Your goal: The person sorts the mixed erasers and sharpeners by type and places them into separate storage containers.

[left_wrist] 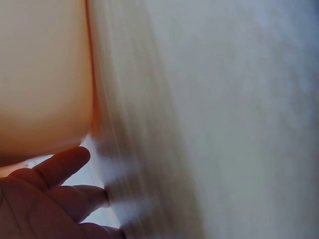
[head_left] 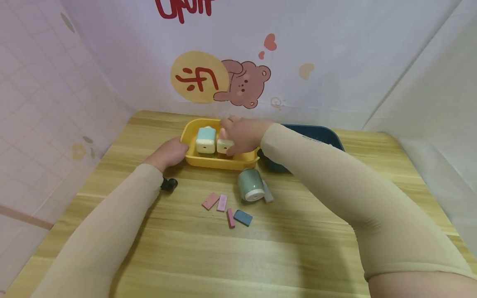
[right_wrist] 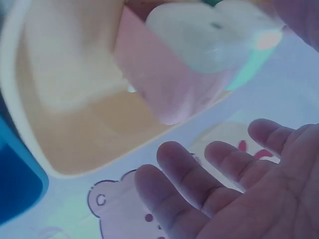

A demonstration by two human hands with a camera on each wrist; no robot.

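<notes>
My right hand (head_left: 244, 134) reaches over the yellow basket (head_left: 220, 162), next to a pink-and-white boxy item (head_left: 225, 147) with a small dark hole. In the right wrist view, its fingers (right_wrist: 182, 179) are extended, with a gap between them and the pink side. A light-blue-and-white boxy item (head_left: 206, 140) stands to the left in the same basket. At the basket's left end is my left hand (head_left: 169, 153). The left wrist view shows its fingers (left_wrist: 65, 167) loosely extended by the outer wall; its thumb is hidden there.
A dark-blue basket (head_left: 316, 132) sits right of the yellow one, partly behind my right arm. In front lie a green cylindrical item (head_left: 250, 184) with a white end, a grey flat piece (head_left: 268, 192), pink pieces (head_left: 211, 201) and a blue piece (head_left: 243, 217).
</notes>
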